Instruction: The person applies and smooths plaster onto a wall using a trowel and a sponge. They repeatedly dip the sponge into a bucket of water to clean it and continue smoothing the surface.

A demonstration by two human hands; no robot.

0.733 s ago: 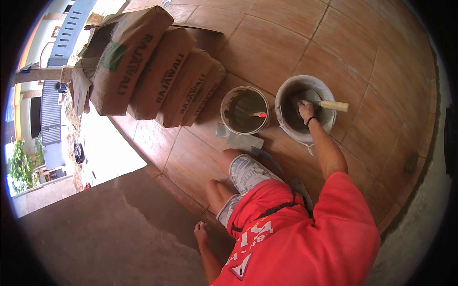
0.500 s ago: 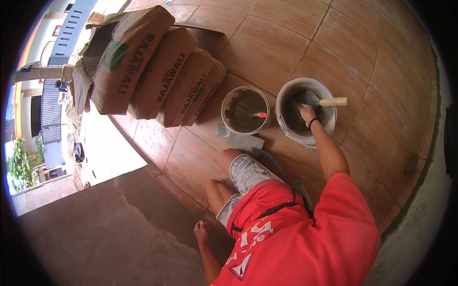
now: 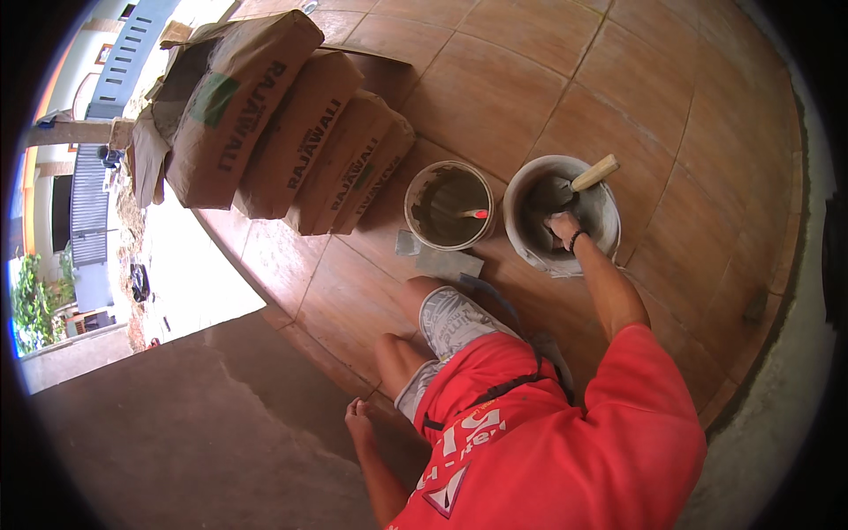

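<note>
Four brown paper cement sacks (image 3: 283,132) leaning in a row against each other on the tiled floor, upper left of my view, well apart from both buckets. Tall, rectangular, bulging. Each carries dark lettering down its face; a green label patch (image 3: 212,99) shows on the outermost sack (image 3: 225,110), whose top is torn open.

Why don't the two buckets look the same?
The right bucket is whitish, tipped by the right hand, with a wooden-handled trowel inside. The left bucket is darker, stands upright untouched, and holds a red-tipped tool. Both are round, smeared with grey mortar, and sit on brown tiles.
</note>
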